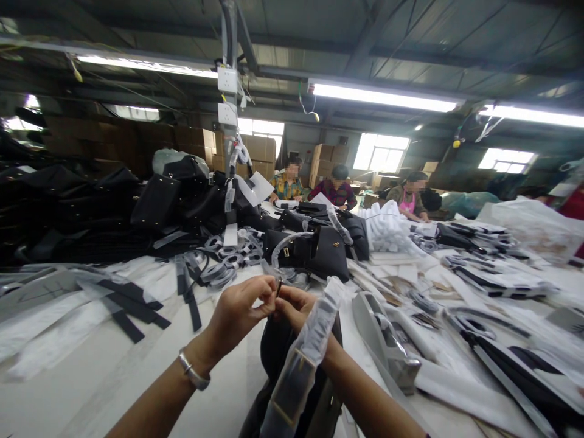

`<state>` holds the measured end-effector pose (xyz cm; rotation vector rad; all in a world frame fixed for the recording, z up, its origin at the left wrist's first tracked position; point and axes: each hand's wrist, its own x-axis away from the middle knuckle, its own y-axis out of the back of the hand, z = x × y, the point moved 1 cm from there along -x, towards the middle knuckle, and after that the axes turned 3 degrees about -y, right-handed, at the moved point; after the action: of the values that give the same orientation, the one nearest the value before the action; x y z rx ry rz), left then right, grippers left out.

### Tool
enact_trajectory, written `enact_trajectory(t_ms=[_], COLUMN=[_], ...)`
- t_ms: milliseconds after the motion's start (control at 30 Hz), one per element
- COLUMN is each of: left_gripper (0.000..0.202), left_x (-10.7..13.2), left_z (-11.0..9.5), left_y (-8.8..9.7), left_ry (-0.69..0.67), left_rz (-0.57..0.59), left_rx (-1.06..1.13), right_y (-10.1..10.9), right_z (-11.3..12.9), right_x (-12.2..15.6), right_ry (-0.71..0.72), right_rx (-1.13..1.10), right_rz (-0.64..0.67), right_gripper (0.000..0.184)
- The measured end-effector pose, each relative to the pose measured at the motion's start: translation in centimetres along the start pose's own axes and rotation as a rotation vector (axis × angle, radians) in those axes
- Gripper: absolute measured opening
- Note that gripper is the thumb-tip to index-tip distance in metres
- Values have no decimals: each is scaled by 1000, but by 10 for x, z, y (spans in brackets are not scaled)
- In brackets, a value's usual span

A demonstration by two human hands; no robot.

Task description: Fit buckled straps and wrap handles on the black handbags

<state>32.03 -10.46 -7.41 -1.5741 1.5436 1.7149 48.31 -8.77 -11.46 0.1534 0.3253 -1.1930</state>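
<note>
My left hand (241, 310) and my right hand (294, 307) meet above the white table (82, 389), fingertips pinched together on a small metal fitting (278, 286). The left wrist wears a silver bangle. Below the hands hangs a black handbag (278, 353). Its plastic-wrapped strap (303, 353) with a gold buckle drapes over my right forearm. Both hands are closed in a pinch.
Black straps (132, 304) lie at left, wrapped straps and handles (493, 334) at right. Finished black bags (314, 249) stand behind, with a dark heap (68, 207) at far left. Three people (337, 188) sit at the far end. A hanging power cable (230, 121) drops over the table.
</note>
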Motion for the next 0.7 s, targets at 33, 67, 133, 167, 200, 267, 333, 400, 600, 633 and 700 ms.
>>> enact_trajectory(t_ms=[33, 67, 133, 167, 200, 267, 333, 400, 600, 633, 700], left_gripper=[18, 19, 17, 16, 15, 12, 9, 6, 9, 12, 18], left_x=[-1, -3, -7, -9, -11, -13, -14, -14, -12, -11, -9], left_z=[3, 6, 11, 12, 13, 13, 11, 8, 4, 5, 9], left_y=[3, 6, 12, 14, 15, 16, 13, 11, 13, 14, 14], left_ry=[-48, -90, -127, -115, -89, -17, 33, 78, 347, 398, 507], left_rz=[77, 148, 253, 284, 302, 316, 319, 306, 205, 173, 82], left_rx=[33, 53, 77, 96, 122, 186, 237, 294, 569, 639, 778], right_y=[1, 2, 5, 6, 7, 6, 4, 2, 3, 4, 6], right_z=[1, 1, 1, 2, 3, 9, 15, 21, 23, 23, 23], right_x=[1, 1, 2, 2, 2, 4, 5, 6, 10, 11, 14], right_ry=[-1, -4, -13, -18, -22, -24, -21, -3, -62, -97, -148], right_rx=[2, 0, -20, -35, -44, -29, 35, 106, 9, -31, -106], right_rz=[26, 48, 78, 87, 96, 104, 52, -43, -156, -167, -195], right_gripper=[24, 24, 27, 28, 29, 31, 32, 32, 35, 36, 36])
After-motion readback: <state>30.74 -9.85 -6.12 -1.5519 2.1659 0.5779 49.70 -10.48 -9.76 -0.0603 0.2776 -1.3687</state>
